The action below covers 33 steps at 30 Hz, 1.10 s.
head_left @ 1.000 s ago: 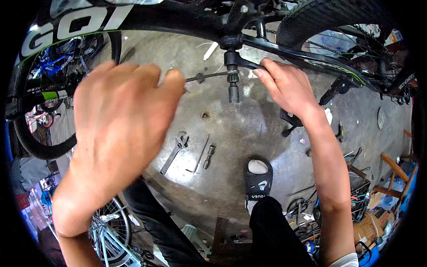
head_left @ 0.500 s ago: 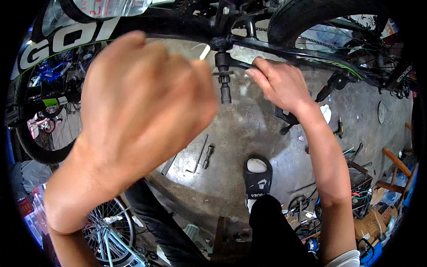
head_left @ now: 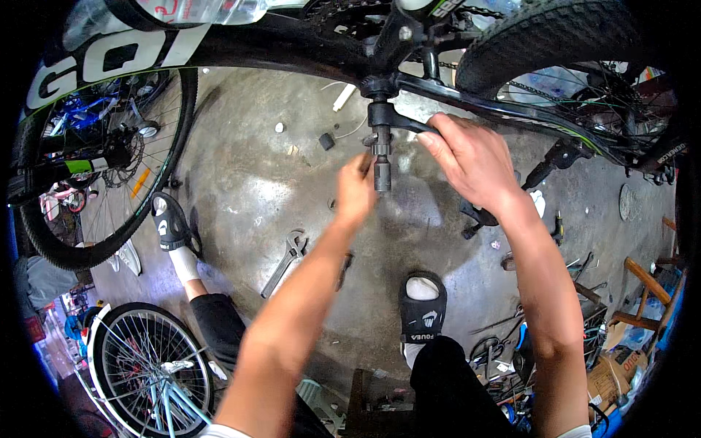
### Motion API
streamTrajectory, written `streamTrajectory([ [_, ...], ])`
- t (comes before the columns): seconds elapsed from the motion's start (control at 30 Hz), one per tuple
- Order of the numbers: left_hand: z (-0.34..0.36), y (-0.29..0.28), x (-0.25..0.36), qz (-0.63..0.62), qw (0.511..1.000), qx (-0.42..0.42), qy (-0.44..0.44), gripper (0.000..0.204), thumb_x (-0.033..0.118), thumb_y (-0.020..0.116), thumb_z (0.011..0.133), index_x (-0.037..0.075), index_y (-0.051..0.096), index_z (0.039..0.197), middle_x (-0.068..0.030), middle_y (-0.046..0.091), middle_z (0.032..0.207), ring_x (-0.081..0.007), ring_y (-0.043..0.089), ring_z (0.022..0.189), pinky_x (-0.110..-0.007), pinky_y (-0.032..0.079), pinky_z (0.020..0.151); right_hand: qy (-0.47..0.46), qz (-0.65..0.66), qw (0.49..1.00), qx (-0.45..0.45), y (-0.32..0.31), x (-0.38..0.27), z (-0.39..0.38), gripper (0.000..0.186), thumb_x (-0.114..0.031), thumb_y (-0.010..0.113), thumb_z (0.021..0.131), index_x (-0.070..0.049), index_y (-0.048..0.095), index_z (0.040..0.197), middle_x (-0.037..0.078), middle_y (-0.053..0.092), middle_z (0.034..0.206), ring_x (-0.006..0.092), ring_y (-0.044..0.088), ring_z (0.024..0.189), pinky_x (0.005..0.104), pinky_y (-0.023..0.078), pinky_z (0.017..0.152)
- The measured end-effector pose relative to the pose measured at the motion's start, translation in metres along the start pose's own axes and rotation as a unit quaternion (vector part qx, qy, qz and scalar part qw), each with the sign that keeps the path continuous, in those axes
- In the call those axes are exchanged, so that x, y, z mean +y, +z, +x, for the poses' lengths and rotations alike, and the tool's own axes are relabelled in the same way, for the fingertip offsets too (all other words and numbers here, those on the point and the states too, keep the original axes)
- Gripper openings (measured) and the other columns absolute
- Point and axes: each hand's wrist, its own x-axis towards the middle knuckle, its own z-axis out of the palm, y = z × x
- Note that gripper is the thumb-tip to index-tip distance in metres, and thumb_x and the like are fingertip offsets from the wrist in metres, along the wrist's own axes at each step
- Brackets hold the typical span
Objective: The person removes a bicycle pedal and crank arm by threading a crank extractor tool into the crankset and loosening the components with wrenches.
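On the black bicycle frame (head_left: 277, 52), a dark crank arm (head_left: 401, 119) is extending rightward from its axle end, and the right hand (head_left: 471, 160) is wrapping round its outer part, that grip clamping firmly on the crank arm. A dark cylindrical tool (head_left: 382, 175) is standing out from the crank arm's axle end toward the person, and the left hand (head_left: 355, 191) is curling its fingers just left of this tool, near the crank arm; the hand itself is hiding what lies inside that grip, so I cannot tell whether it is clamping on anything. On the concrete floor (head_left: 241, 153), an adjustable wrench (head_left: 285, 263) is lying left of the crank arm and nearer the person, while a small black block (head_left: 326, 140) is resting to the crank arm's left, with a white cap (head_left: 279, 127) sitting farther left. A knobbly tyre (head_left: 540, 47) is curving above and right of the crank arm, and a wooden stool (head_left: 646, 277) is standing well to its right, nearer the person
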Motion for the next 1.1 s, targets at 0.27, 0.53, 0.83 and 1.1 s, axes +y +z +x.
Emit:
streamTrajectory([
  [0.27,-0.012,0.08,0.026,-0.39,0.884,-0.2,-0.16,0.038,0.037,0.056,0.104,0.001,0.065,0.11,-0.0087,0.07,0.102,-0.0183,0.061,0.092,-0.036,0.048,0.077,-0.011,0.001,0.999,0.033,0.005,-0.002,-0.002,0.027,-0.033,0.058,0.1,-0.006,0.059,0.099,0.015,0.066,0.086,0.0385,0.063,0.085,0.0488,0.05,0.073],
  [0.53,-0.077,-0.052,-0.006,0.128,0.989,-0.056,-0.056,0.023,0.027,0.064,0.1,0.006,0.066,0.11,-0.0003,0.056,0.068,-0.0081,0.049,0.062,-0.03,0.042,0.054,-0.014,-0.001,0.997,0.075,0.007,0.002,-0.005,0.029,-0.032,0.065,0.096,-0.005,0.058,0.089,0.013,0.064,0.08,0.0352,0.063,0.077,0.046,0.05,0.067],
  [0.83,-0.076,-0.193,0.173,0.542,0.773,0.026,0.328,0.022,0.02,0.071,0.088,0.012,0.071,0.109,-0.0076,0.059,0.072,-0.0282,0.059,0.064,-0.041,0.045,0.059,-0.022,-0.004,0.995,0.096,0.013,0.001,-0.007,0.03,-0.032,0.065,0.096,-0.004,0.058,0.087,0.013,0.064,0.079,0.0346,0.063,0.076,0.0454,0.05,0.067],
  [1.1,-0.084,-0.164,0.282,0.696,0.595,-0.016,0.402,0.019,0.016,0.07,0.085,0.01,0.072,0.103,-0.0041,0.056,0.07,-0.0241,0.059,0.067,-0.038,0.043,0.064,-0.016,0.013,0.995,0.101,0.009,-0.002,-0.004,0.031,-0.034,0.063,0.097,-0.004,0.058,0.089,0.013,0.066,0.082,0.0361,0.064,0.079,0.046,0.051,0.069],
])
